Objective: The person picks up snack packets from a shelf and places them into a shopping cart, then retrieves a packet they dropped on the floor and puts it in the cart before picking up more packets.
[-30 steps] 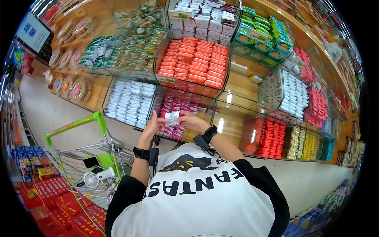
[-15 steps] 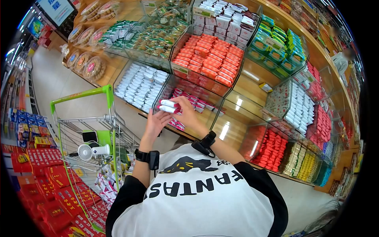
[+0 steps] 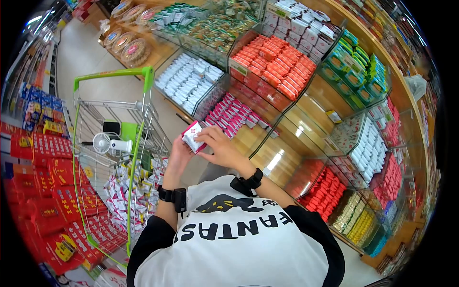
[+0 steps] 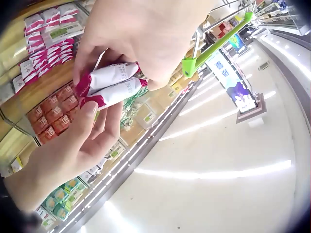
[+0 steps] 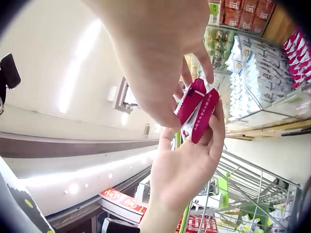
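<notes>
Supermarket display bins [image 3: 262, 90] are spreading across the upper right of the head view, while a green-handled shopping trolley [image 3: 147, 73] is standing at left, holding a loose heap of wrapped sweets [image 3: 118, 191]. Compared with a second ago, both hands are sitting clear of the magenta bin stock [image 3: 229, 115] and closer to the trolley. Left of centre, two magenta-and-white snack packets [image 3: 192, 137] are resting between them: the left hand [image 3: 177, 154] is curling round the pair, the right hand [image 3: 224, 149] pinching it. Probably the packets are being handled after picking, not yet stowed.
</notes>
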A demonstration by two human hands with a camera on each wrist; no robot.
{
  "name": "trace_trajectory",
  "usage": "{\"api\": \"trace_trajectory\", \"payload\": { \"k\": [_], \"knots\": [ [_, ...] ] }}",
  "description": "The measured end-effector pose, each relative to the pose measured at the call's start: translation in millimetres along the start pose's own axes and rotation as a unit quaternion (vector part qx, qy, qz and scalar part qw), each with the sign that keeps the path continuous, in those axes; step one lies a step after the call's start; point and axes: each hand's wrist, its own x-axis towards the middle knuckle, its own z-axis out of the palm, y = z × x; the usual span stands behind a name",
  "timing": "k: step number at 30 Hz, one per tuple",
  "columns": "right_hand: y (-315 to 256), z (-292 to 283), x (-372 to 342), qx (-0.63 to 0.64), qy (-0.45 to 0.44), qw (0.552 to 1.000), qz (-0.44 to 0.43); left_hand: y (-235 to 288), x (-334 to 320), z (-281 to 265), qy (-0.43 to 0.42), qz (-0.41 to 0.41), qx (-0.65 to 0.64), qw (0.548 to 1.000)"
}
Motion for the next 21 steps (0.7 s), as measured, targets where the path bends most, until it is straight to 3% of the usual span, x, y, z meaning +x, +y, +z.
{"api": "trace_trajectory", "payload": {
  "k": [2, 4, 11, 17, 21],
  "knots": [
    [-2.6, 2.7, 0.4, 0.012, -0.021, 1.0, -0.007, -4.0, -6.5, -9.2, 0.016, 0.014, 0.016, 1.0],
    [-3.7, 7.0, 1.3, 0.023, -0.038, 0.999, -0.013, -9.2, -10.8, -23.2, -0.003, 0.06, 0.131, 0.99],
    [-9.9, 22.1, 20.3, 0.183, -0.036, 0.974, 0.127, 7.1, -30.9, -27.7, 0.034, 0.08, 0.03, 0.996],
    [-13.5, 57.4, 48.6, 0.25, -0.147, 0.95, 0.119, 47.3, -62.0, -44.0, 0.078, 0.118, 0.047, 0.989],
    [-32.6, 80.7, 73.1, 0.281, -0.186, 0.937, 0.098, 68.5, -81.2, -58.6, 0.087, 0.195, 0.055, 0.975]
  ]
}}
